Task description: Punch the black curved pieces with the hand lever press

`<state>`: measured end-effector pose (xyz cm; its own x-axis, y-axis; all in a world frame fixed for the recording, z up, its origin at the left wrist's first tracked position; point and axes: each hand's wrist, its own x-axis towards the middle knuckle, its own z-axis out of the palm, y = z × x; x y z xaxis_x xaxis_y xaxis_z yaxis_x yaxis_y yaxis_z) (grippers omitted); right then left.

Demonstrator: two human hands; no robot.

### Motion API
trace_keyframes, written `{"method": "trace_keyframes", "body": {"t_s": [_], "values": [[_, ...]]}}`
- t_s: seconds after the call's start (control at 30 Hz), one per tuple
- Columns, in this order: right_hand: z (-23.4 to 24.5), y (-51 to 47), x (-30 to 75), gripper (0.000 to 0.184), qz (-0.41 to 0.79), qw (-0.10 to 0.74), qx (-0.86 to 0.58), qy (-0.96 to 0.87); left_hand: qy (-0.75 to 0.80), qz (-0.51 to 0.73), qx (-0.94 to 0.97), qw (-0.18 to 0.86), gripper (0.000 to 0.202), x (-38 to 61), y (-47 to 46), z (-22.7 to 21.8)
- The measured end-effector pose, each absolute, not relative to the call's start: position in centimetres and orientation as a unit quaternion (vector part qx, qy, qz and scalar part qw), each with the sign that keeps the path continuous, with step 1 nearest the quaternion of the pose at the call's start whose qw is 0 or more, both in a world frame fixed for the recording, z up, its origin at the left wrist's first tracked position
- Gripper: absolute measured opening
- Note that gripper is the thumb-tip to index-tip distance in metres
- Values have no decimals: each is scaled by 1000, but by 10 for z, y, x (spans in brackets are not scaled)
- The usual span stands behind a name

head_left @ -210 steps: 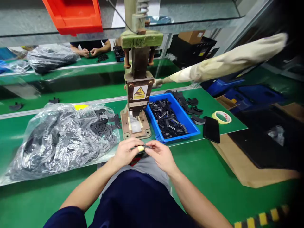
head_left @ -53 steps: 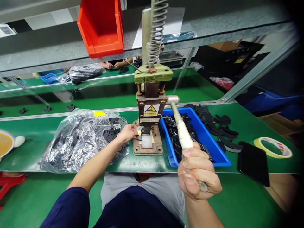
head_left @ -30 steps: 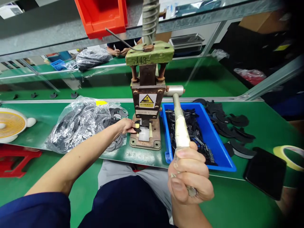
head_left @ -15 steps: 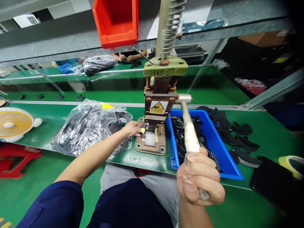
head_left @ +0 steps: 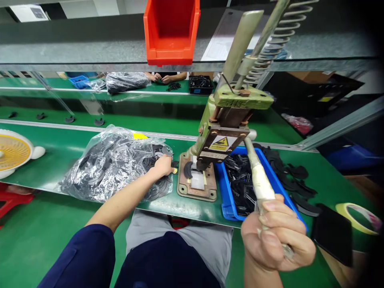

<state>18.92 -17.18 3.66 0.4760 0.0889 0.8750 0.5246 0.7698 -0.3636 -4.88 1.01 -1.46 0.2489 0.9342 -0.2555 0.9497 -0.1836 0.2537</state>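
My right hand (head_left: 277, 234) is wrapped around the press's lever handle (head_left: 261, 182), which has pale tape on its shaft. My left hand (head_left: 163, 165) is over the right side of a clear plastic bag (head_left: 99, 164) full of black curved pieces. A yellow covering shows at one of its fingertips; the other fingers are mostly hidden, so I cannot tell if they grip anything. Just right of that hand, a black curved piece (head_left: 188, 170) lies on the base (head_left: 196, 193) of the green hand press (head_left: 243, 98), left of the tool head.
Right of the press stands a blue bin (head_left: 226, 206) of black parts. Beyond it lie loose black pieces (head_left: 304, 204), a dark flat device (head_left: 333, 234) and a tape roll (head_left: 357, 216). A fan (head_left: 15, 152) is at left. Across the bench, another person's hands (head_left: 162, 77) are visible.
My left hand has moved left from the press base to the bag. A curved piece is now visible on the base. My right hand still grips the lever, and the view has shifted and tilted.
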Motion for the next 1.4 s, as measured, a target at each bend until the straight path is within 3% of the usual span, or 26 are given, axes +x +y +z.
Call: {"method": "trace_keyframes", "body": {"t_s": [0.4,0.57,0.67,0.73,0.9,1.03,1.17,1.4], "values": [[41,-175,183,25,-128,795,-309,-506,607,-42,759,233,61,-30,23,-14],[42,-175,183,23,-129,799,-291,-511,606,-90,750,248,45,-21,29,-4],[43,-176,184,23,-116,794,-293,-520,598,-71,759,245,48,-25,21,3],[43,-177,184,23,-112,791,-291,-526,593,-16,777,211,48,-32,9,4],[41,-178,185,22,-110,792,-288,-527,485,61,867,101,23,-58,-21,-10],[39,-177,186,20,-114,791,-290,-526,411,81,898,137,32,-78,-24,-22],[39,-176,186,20,-114,792,-287,-527,489,123,851,147,32,-83,-10,-18],[36,-183,189,17,-94,770,-316,-547,591,-55,798,107,22,-57,4,-5]]}}
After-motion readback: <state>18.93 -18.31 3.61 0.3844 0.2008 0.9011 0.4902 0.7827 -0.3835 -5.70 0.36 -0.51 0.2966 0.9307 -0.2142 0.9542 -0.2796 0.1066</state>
